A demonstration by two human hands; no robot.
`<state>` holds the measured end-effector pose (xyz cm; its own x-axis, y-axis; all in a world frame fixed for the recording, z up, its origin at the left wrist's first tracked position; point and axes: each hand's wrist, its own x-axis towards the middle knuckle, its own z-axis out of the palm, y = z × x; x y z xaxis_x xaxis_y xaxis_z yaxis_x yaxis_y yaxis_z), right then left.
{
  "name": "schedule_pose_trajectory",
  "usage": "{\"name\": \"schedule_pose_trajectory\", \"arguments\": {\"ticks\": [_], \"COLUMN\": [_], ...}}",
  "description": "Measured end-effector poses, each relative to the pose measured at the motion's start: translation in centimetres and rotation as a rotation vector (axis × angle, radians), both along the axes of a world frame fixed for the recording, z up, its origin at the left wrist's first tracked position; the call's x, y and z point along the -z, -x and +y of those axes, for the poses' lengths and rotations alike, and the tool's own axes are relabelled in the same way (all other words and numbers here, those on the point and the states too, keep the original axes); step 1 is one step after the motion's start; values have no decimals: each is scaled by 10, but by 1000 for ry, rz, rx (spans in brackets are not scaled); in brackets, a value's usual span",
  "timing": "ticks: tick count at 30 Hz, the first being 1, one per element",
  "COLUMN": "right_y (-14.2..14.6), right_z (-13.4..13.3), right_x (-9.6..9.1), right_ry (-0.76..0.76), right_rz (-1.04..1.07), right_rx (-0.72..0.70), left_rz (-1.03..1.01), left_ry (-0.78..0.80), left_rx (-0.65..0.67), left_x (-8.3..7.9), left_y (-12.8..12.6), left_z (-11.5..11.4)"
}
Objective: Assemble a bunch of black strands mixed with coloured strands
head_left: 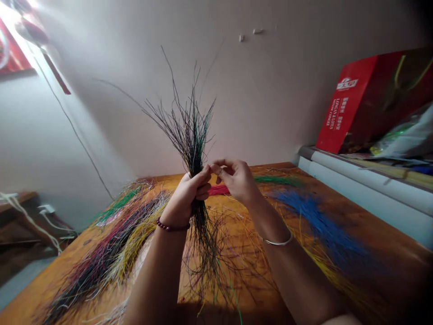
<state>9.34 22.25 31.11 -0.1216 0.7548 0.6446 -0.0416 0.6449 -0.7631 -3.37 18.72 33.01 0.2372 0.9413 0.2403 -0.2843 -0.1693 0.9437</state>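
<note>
My left hand (198, 185) is wrapped round the middle of an upright bundle of thin dark wires (193, 155). The upper ends fan out loosely, with a few long strands sticking up and to the left. Below the fist, the lower ends hang and spread over the wooden table (250, 280). Close beside my left thumb, my right hand (235, 176) has its thumb and forefinger pinched together. Whatever is between those fingertips is too small to make out.
Black and red wires (98, 243), yellow wires (135, 246) and green wires (123, 201) lie on the left. Blue wires (321, 225) spread at right, with red wires (219, 190) behind my hands. A red box (348, 104) stands on a ledge at right.
</note>
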Motion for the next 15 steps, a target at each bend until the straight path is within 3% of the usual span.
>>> {"name": "schedule_pose_trajectory", "arguments": {"ticks": [8, 15], "right_y": [-19, -18], "right_z": [10, 8], "right_x": [-2, -5], "right_ry": [-52, -8], "right_rz": [226, 290], "right_rx": [236, 252], "left_rz": [21, 24], "left_ry": [-3, 0], "left_rx": [14, 21], "left_x": [1, 5], "left_y": [-4, -10], "left_z": [0, 0]}}
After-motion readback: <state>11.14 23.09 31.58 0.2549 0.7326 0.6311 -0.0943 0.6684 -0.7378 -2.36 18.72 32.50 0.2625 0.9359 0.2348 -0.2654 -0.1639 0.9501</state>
